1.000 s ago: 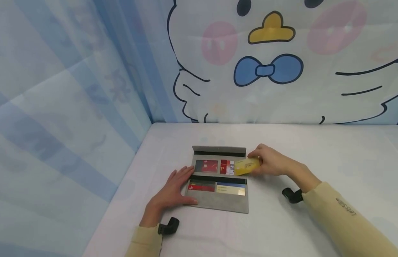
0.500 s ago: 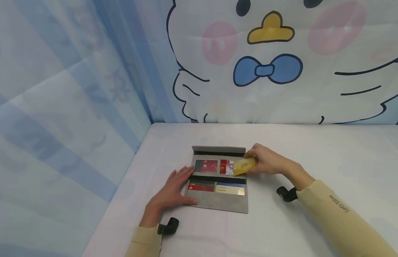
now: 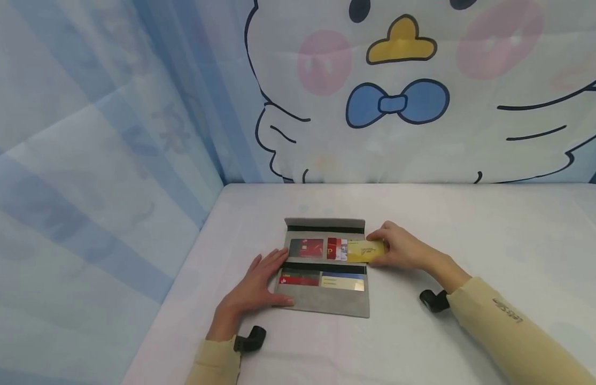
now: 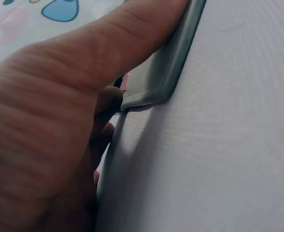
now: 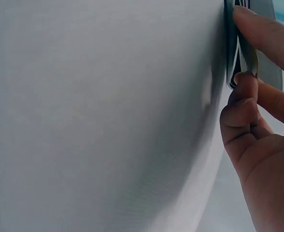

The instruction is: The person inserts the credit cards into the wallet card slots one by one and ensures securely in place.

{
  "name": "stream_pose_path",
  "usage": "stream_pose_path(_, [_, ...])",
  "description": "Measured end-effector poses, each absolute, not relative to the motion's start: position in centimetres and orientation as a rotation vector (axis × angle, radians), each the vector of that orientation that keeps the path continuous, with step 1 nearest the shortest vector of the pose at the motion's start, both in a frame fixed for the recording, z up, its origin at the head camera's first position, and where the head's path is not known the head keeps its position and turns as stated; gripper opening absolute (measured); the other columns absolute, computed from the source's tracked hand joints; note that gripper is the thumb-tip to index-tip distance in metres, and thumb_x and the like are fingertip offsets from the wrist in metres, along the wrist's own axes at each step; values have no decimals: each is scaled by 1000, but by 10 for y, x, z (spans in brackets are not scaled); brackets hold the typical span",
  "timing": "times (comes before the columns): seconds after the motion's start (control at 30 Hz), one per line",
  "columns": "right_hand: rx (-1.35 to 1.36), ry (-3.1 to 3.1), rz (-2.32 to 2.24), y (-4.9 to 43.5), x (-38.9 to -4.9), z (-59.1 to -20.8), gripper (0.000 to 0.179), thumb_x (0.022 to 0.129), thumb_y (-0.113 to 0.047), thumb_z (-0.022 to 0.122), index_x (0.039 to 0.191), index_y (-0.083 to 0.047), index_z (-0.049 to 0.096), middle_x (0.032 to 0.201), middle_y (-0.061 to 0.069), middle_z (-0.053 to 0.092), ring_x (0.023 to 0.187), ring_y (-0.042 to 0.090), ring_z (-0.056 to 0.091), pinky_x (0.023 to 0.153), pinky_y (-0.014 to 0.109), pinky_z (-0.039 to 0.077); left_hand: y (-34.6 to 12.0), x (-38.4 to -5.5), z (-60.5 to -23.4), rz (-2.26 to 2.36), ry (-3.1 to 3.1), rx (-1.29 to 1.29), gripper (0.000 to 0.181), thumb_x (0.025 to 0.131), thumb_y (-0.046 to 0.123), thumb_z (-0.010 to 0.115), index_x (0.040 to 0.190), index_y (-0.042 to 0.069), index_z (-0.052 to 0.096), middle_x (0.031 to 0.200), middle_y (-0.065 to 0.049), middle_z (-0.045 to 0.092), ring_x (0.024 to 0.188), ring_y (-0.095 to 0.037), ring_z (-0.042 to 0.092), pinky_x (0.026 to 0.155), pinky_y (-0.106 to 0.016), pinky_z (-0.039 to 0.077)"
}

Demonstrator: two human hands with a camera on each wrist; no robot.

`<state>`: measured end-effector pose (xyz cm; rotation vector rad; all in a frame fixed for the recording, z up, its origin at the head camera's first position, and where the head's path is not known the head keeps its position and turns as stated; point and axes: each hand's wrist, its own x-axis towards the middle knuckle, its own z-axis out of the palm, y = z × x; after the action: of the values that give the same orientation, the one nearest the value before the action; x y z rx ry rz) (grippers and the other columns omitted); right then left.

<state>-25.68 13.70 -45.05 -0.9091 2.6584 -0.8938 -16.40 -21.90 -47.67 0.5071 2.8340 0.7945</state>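
Note:
A grey wallet [image 3: 326, 306] lies unfolded on the table in the head view. My left hand [image 3: 252, 289] rests along its left edge, thumb on the lower panel; the left wrist view shows that thumb over the wallet's stitched corner [image 4: 149, 79]. At the upper right pocket, my right hand [image 3: 404, 248] pinches a yellow card [image 3: 364, 251] by its right end. The card's left part overlaps a red and white card [image 3: 336, 248]; how deep it sits in the pocket I cannot tell. Seen edge-on in the right wrist view, the yellow card [image 5: 249, 55] bends slightly between thumb and fingers.
A red card [image 3: 311, 248] fills the upper left pocket. Below are a dark and red card [image 3: 300, 278] and a cream and blue card [image 3: 342, 282]. White cloth [image 3: 447, 214] covers the table, and a printed curtain [image 3: 399, 144] hangs behind it.
The yellow card was tilted up at its right end and now lies level with the pocket. My right hand has turned slightly with it. The left hand keeps its place on the wallet.

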Motion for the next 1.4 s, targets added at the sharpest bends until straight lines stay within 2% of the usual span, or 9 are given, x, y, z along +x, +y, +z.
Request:
stream_pose_path(0.3, [-959, 2639, -866, 135, -266, -440, 52, 76, -17, 77, 120, 5, 59, 101, 11, 47, 85, 20, 44, 68, 29, 42, -221, -165, -479, 809, 2837, 520, 100, 69, 52, 77, 149, 20, 26, 153, 9, 20, 140, -9, 9, 113, -36, 0])
stream_pose_path(0.63, [-1001, 2582, -771, 128, -271, -416, 44, 73, -16, 78, 110, 4, 65, 99, 10, 51, 87, 21, 47, 73, 31, 46, -220, -166, -479, 800, 2842, 524, 101, 68, 52, 78, 149, 20, 26, 153, 9, 20, 140, -10, 9, 113, -35, -1])
stream_pose_path(0.93, [-1000, 2522, -855, 132, -275, -428, 47, 77, -15, 77, 118, 3, 61, 104, 9, 49, 88, 21, 44, 71, 30, 43, -220, -163, -476, 809, 2848, 542, 100, 69, 53, 77, 148, 17, 28, 152, 5, 22, 140, -14, 12, 113, -39, 1])
stream_pose_path(1.13, [-926, 2520, -929, 140, -272, -440, 54, 79, -19, 76, 125, -1, 56, 107, 8, 45, 92, 21, 43, 73, 29, 42, -219, -164, -474, 802, 2838, 503, 101, 68, 54, 77, 149, 20, 26, 153, 8, 21, 140, -10, 9, 113, -36, -1])
stream_pose_path(1.4, [-930, 2539, -972, 142, -263, -447, 56, 79, -23, 76, 126, -2, 56, 105, 7, 44, 91, 20, 43, 72, 28, 42, -219, -162, -476, 834, 2840, 523, 100, 67, 51, 78, 148, 18, 29, 152, 6, 23, 140, -13, 13, 113, -38, 2])
